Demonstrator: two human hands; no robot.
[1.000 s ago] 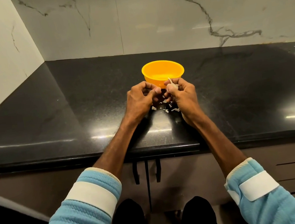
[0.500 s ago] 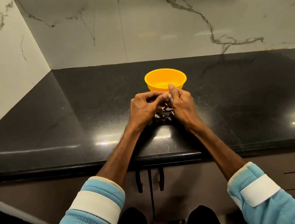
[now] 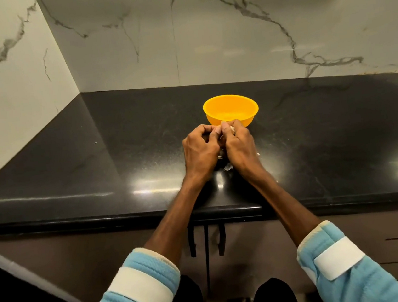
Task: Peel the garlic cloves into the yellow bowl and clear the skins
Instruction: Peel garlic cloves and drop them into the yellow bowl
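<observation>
The yellow bowl [image 3: 230, 110] stands on the black counter, just beyond my hands. My left hand [image 3: 200, 152] and my right hand [image 3: 239, 146] press together in front of it, fingertips pinched on a small pale garlic clove [image 3: 232, 129] that shows only as a sliver between the fingers. Bits of white garlic skin [image 3: 227, 167] lie on the counter under and between my hands, mostly hidden by them. I cannot see what lies inside the bowl.
The black countertop [image 3: 117, 148] runs into a corner of marble wall at the left and back. Its front edge is close to me, with cabinet doors and dark handles [image 3: 206, 240] below.
The camera has tilted, so bowl and hands sit lower in the frame. My hands have closed tighter together over the clove, hiding most of the skin scraps.
</observation>
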